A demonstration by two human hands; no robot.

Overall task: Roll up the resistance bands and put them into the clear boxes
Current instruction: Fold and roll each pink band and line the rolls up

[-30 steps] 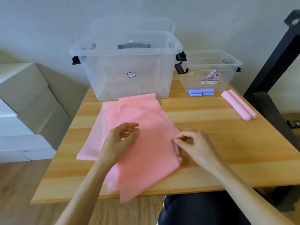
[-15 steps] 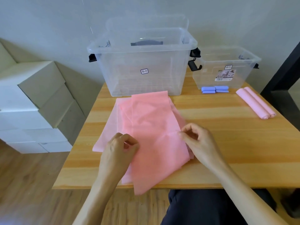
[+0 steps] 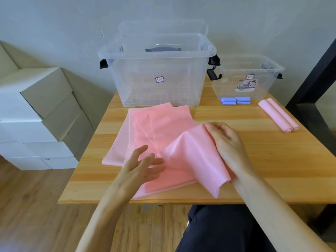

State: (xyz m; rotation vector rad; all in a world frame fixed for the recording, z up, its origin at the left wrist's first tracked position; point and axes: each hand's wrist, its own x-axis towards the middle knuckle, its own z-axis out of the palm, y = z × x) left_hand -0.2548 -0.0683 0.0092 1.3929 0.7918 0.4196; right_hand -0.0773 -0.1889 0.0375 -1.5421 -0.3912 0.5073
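Right hand (image 3: 227,142) has its fingers (image 3: 211,127) curled around a lifted flap of the pink band (image 3: 169,124); left hand (image 3: 140,168) rests flat on it, fingers spread, on the table (image 3: 272,160).

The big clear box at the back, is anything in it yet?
Empty, it seems: through the big clear box only bare walls and floor show. The pink bands lie unrolled on the table.

A light wooden table (image 3: 272,160) carries a large clear box (image 3: 158,84), a smaller clear box (image 3: 245,82), small blue rolls (image 3: 235,100), possibly two, two pink rolls (image 3: 278,118), and spread pink bands (image 3: 154,128).
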